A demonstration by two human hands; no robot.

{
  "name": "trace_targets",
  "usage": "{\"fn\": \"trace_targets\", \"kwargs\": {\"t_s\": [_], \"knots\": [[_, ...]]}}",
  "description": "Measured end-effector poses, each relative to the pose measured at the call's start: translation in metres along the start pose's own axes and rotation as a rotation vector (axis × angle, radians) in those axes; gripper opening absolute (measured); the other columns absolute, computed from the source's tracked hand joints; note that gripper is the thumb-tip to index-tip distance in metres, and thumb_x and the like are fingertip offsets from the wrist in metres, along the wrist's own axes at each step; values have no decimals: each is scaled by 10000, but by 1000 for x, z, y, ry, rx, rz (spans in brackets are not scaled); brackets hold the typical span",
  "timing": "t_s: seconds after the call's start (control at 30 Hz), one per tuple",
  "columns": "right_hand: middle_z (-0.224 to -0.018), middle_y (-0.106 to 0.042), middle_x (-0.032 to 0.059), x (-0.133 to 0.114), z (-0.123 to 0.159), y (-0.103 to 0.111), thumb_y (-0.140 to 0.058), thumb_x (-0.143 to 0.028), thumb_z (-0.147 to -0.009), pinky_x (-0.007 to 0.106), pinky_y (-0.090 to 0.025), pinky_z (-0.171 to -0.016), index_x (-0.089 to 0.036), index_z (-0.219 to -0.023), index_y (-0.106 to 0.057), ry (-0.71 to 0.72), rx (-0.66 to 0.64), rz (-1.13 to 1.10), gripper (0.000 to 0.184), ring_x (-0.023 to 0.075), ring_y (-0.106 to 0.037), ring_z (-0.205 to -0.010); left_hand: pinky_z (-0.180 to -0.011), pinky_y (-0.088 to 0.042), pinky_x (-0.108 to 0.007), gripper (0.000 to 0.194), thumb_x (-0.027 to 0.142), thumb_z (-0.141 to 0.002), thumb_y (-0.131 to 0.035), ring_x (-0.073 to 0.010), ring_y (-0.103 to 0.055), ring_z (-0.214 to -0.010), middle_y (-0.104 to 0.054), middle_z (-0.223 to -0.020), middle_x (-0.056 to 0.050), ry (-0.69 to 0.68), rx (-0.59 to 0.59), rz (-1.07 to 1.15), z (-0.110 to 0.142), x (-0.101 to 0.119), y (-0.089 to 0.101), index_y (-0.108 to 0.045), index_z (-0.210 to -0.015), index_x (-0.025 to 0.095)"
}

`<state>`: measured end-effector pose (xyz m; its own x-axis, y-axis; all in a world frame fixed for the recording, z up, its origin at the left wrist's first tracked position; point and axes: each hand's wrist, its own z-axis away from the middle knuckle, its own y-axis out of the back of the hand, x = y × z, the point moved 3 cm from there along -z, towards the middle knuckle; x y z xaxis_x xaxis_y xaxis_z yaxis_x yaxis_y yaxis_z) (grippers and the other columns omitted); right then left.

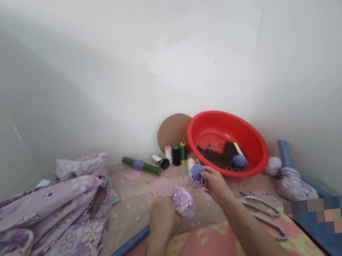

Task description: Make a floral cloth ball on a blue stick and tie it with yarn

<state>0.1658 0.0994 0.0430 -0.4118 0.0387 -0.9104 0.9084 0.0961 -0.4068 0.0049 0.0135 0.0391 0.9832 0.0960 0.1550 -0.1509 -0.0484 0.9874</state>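
My left hand [163, 214] is closed around a blue-wrapped stick [125, 250] with a round head [183, 201] covered in purple floral cloth. The head sticks out past my knuckles, and the stick slants down to the left. Between the fingertips of my right hand [215, 182] is a small bundle of purple yarn [198, 175], its loops hanging loose. The two hands are apart, over the table. Near my right forearm lies a pair of scissors [263, 208] with light handles.
A red basin [259, 150] leans at the back right, holding dark soil and a purple yarn ball [239, 162]. Several thread spools [176, 155] stand beside a green tube [141, 165] and brown cardboard disc [171, 133]. Floral cloth [70, 198] is heaped left; another cloth-headed stick [293, 183] lies right.
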Motion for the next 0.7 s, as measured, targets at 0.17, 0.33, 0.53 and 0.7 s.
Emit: {"fn": "trace_targets", "kwargs": {"t_s": [0.17, 0.33, 0.53, 0.7], "knots": [[-434, -466, -57, 15, 11, 10, -559, -276, -570, 183, -248, -307, -158, -621, -519, -28, -8, 15, 134, 50, -330, -305, -621, -442, -337, 261, 257, -663, -438, -279, -600, -784, -648, -826, -147, 16, -45, -20, 0, -2, 12, -627, -829, 188], [-460, -519, -30, 22, 0, 19, -535, -268, -582, 197, -313, -343, -171, -607, -544, 126, 91, 340, 100, 92, -441, -363, -589, -425, -283, 275, 276, -637, -463, -265, -605, -779, -657, -820, -131, -14, -91, 4, 7, 8, 18, -638, -838, 209], [-424, -522, -29, 30, -1, 20, -524, -265, -599, 199, -345, -337, -152, -638, -520, 20, 73, 233, 120, 101, -465, -334, -491, -369, -216, 264, 270, -582, -485, -223, -615, -709, -666, -761, -87, -53, -158, 48, 5, 4, 20, -651, -777, 205], [-512, -570, -12, 29, 3, 19, -523, -239, -589, 189, -358, -378, -147, -651, -542, -29, 9, 42, 113, 92, -485, -405, -479, -349, -199, 226, 199, -530, -476, -174, -594, -622, -650, -648, -46, -97, -168, 75, -6, -9, 23, -652, -670, 175]]}}
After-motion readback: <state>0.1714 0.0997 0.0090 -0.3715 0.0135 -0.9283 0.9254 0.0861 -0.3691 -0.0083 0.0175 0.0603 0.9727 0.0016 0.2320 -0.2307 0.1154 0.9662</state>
